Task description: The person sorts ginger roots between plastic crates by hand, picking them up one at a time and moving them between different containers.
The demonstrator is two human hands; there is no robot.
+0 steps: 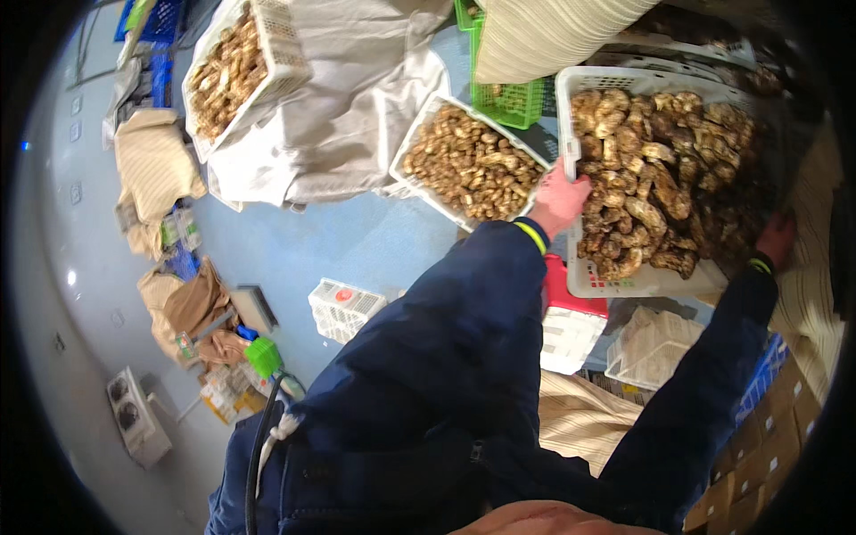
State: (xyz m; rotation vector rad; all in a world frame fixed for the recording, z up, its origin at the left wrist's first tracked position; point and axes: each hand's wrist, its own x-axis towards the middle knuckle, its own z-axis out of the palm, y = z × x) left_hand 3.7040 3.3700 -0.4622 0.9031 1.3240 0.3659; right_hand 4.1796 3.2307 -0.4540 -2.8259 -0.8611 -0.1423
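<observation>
With fingers closed, my left hand (560, 196) grips the left rim of a large white plastic crate (651, 281) heaped with brown mushrooms (655, 169). My right hand (776, 241) is at that crate's shadowed right side, fingers curled on it and partly hard to see. Just left of my left hand is a smaller white crate (419, 123) of small mushrooms (464, 160). Below the large crate are a red-lidded white box (571, 325) and a clear plastic crate (655, 348) with pale contents.
Another mushroom crate (285, 53) rests on pale sheeting (339, 134). A green crate (508, 102) is behind. A white basket (343, 308) lies on the blue floor (267, 236). Beige cloths (156, 165) lie leftward. Cardboard boxes (758, 446) line the lower right. A white wall unit (134, 415) is lower left.
</observation>
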